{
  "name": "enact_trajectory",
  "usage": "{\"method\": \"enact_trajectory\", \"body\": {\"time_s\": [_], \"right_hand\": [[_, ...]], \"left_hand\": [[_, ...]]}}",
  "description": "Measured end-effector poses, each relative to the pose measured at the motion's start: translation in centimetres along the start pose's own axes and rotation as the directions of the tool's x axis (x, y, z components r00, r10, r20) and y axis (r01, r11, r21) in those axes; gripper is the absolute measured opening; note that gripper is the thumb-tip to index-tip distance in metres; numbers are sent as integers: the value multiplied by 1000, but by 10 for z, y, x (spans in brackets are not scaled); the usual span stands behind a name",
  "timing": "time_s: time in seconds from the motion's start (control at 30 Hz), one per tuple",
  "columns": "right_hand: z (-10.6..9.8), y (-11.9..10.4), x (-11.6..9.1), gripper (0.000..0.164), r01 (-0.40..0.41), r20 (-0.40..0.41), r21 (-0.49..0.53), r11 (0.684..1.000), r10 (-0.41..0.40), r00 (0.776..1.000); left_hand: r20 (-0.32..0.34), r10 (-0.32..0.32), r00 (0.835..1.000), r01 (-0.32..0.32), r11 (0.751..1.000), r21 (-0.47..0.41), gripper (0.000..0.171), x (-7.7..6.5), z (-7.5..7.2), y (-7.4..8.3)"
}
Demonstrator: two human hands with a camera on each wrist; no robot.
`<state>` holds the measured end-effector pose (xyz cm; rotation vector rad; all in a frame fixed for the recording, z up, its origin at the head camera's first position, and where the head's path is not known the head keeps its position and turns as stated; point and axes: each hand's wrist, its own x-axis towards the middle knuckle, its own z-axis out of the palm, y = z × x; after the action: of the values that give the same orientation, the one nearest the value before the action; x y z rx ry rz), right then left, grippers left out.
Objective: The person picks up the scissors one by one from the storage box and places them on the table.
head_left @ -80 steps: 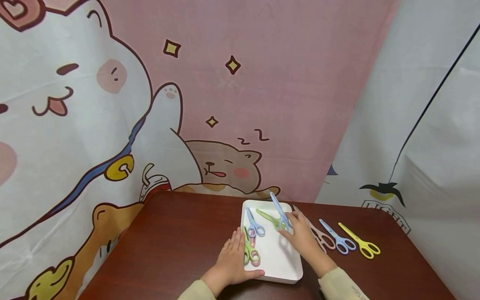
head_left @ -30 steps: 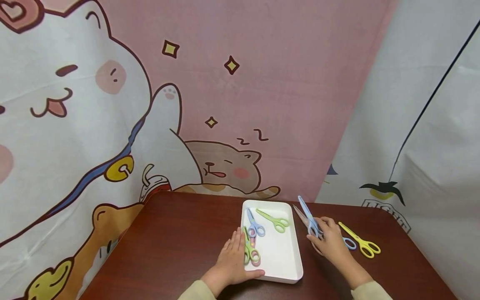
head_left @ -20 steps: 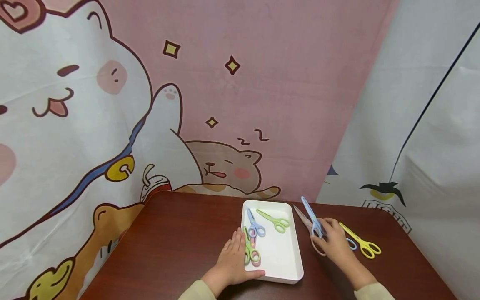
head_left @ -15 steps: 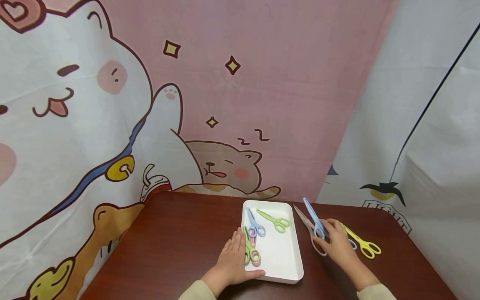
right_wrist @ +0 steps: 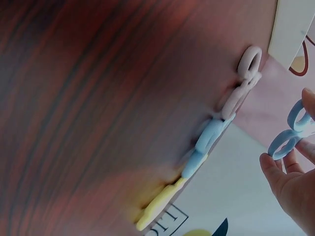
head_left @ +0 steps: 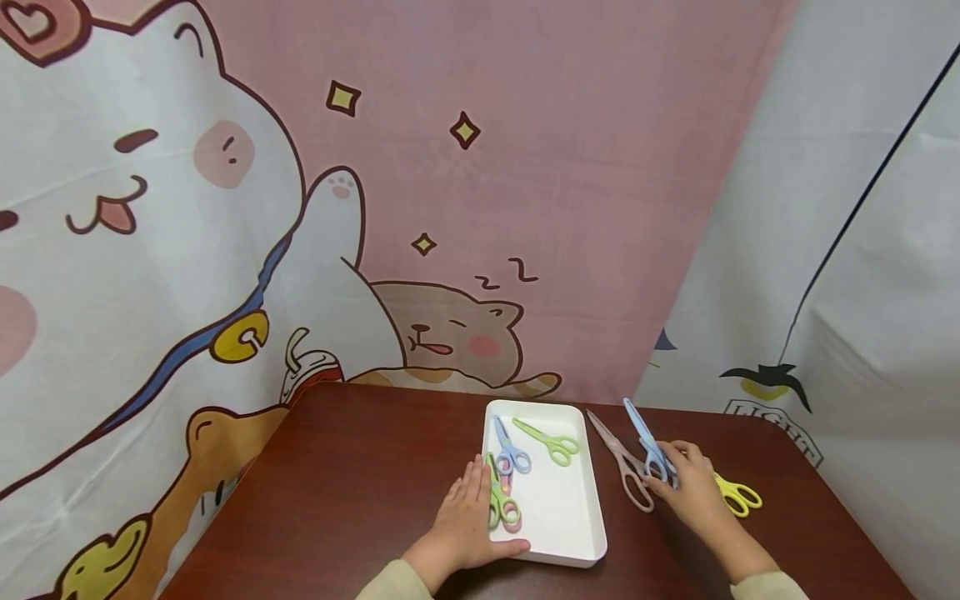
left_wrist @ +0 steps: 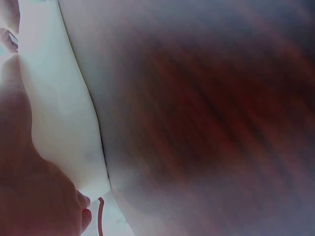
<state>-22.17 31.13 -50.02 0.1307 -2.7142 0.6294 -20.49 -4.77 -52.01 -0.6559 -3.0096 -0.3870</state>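
My right hand point(head_left: 692, 486) pinches a pair of light blue scissors point(head_left: 643, 429) by the handle loops, blades pointing away. It holds them up above the table, as the loops point(right_wrist: 284, 142) in the right wrist view show. My left hand point(head_left: 467, 512) lies with straight fingers along the left wall of a white tray point(head_left: 558, 517), its thumb at the near edge. Inside the tray are blue scissors point(head_left: 513, 460), green scissors point(head_left: 557, 450), and another green pair point(head_left: 502, 502) over pink scissors point(head_left: 512, 525), partly hidden.
Right of the tray lie greyish-pink scissors point(head_left: 626, 471) and yellow scissors point(head_left: 738, 497), partly behind my right hand. Between them, other blue scissors point(right_wrist: 209, 135) show in the right wrist view. All rest on a dark brown table point(head_left: 360, 483) against a cartoon-printed cloth point(head_left: 600, 208).
My right hand has carried the blue scissors from over the tray rightward, past the greyish-pink pair, to above the other blue scissors. My left hand has stayed at the tray.
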Motion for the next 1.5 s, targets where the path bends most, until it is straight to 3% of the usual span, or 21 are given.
{"method": "enact_trajectory", "body": {"time_s": [0.2,0.37,0.6,1.5], "right_hand": [[-4,14,-1,60,28,-33,5,1000,-28,999],[-8,26,-2,60,31,-45,-2,1000,-31,999],[-13,36,-1,62,-34,4,-16,999,34,999],[-30,73,-6,59,-129,21,-66,989,130,991]], "left_hand": [[-21,4,1000,-4,1000,4,129,1,6,-3],[-1,-1,1000,1,1000,-12,129,0,3,-3],[4,-11,1000,11,1000,-6,129,0,4,-3],[-11,-15,1000,16,1000,6,128,3,12,-4]]}}
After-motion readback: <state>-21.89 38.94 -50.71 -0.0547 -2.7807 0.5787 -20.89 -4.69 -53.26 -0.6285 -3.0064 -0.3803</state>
